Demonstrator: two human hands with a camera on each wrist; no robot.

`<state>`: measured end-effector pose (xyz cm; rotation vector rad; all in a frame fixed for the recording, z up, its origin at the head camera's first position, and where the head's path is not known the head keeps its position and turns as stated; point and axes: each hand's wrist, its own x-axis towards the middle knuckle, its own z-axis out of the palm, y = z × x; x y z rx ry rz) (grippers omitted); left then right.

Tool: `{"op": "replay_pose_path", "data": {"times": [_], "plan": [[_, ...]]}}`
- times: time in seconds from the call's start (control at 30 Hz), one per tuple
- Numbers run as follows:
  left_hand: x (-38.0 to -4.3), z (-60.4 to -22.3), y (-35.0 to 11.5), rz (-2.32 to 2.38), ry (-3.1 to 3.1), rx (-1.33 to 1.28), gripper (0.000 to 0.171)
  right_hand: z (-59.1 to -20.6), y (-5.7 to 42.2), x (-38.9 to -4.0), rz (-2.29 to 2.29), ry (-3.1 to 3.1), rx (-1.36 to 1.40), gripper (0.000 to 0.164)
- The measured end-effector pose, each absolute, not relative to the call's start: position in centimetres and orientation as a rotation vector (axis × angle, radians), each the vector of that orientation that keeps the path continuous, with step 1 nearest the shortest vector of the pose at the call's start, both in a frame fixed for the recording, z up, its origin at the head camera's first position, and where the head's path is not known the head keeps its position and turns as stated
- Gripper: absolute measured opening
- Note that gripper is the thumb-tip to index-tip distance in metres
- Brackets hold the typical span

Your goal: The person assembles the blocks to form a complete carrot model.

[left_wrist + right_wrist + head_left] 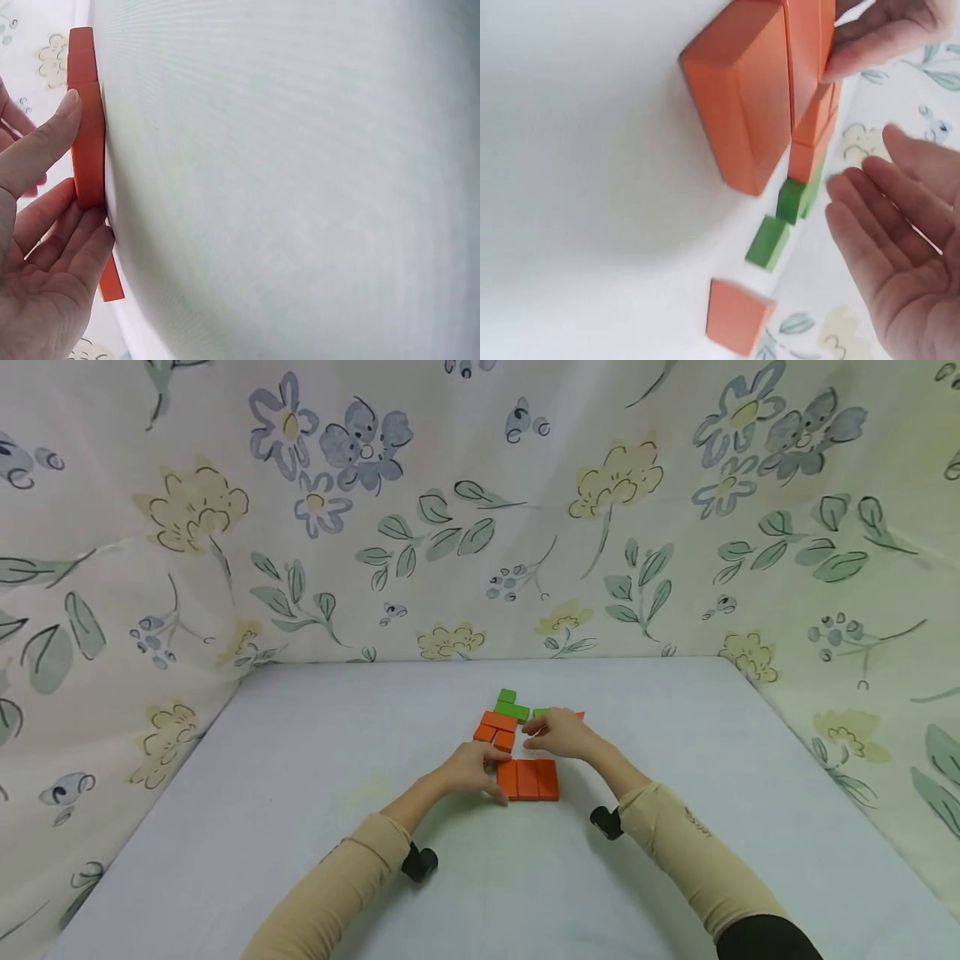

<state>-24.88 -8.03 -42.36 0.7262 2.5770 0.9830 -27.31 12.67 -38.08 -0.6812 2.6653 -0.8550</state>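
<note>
Orange row (528, 779): three orange blocks lying side by side and touching, near the middle of the white table (300, 827), their long sides running away from the person.
Left block (507, 779): the left end of the row, pinched at its outer side.
Left hand (472, 770): thumb on the near side of the left block, fingers curled about its left end; the gap between them is about as wide as the block they hold.
Right hand (566, 732): fingers loosely bent, thumb well spread from them, holding nothing; it hovers beyond the row, just right of the orange cluster, and the right wrist view shows it apart from the blocks.
Orange cluster (500, 721): a long orange block with smaller ones against its near side, just beyond the row; the left hand covers part of the near end.
Green pieces (512, 711): touching one another, at the far end of the cluster.
Single green block (542, 713): right of those pieces, partly behind the right hand.
Far orange block (739, 319): well apart from the row; in the head view just a corner shows past the right hand.
Sleeves (337, 893): beige, both forearms, with a black wrist camera (420, 863) under each.
Backdrop (465, 485): pale cloth printed with blue and yellow flowers and green leaves, behind the table.
</note>
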Motion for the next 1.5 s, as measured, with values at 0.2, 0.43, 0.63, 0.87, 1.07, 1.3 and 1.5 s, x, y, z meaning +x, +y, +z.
{"op": "replay_pose_path", "data": {"times": [0.2,0.43,0.63,0.87,1.07,1.3,1.5], "plan": [[-24.8,-42.2,-8.1,0.982,2.583,0.752,0.067,-39.3,10.3,-28.1,-0.797,2.788,-0.63,0.025],[-24.7,-41.9,-8.0,0.969,2.592,0.737,0.065,-40.5,8.5,-28.6,-0.682,2.881,-0.54,0.029],[-24.6,-41.8,-7.9,0.977,2.581,0.709,0.065,-40.2,8.7,-28.5,-0.632,2.885,-0.537,0.014],[-24.7,-42.0,-8.0,0.978,2.587,0.732,0.065,-40.4,10.6,-28.7,-0.606,2.909,-0.56,0.026],[-24.7,-42.1,-8.1,0.975,2.581,0.739,0.066,-40.2,12.1,-28.2,-0.665,2.931,-0.558,0.027],[-24.7,-42.0,-8.1,0.997,2.568,0.709,0.065,-38.9,12.8,-26.9,-0.751,2.939,-0.597,0.031],[-24.7,-41.9,-8.1,0.999,2.565,0.716,0.066,-38.2,13.2,-25.4,-0.811,2.906,-0.668,0.028]]}}
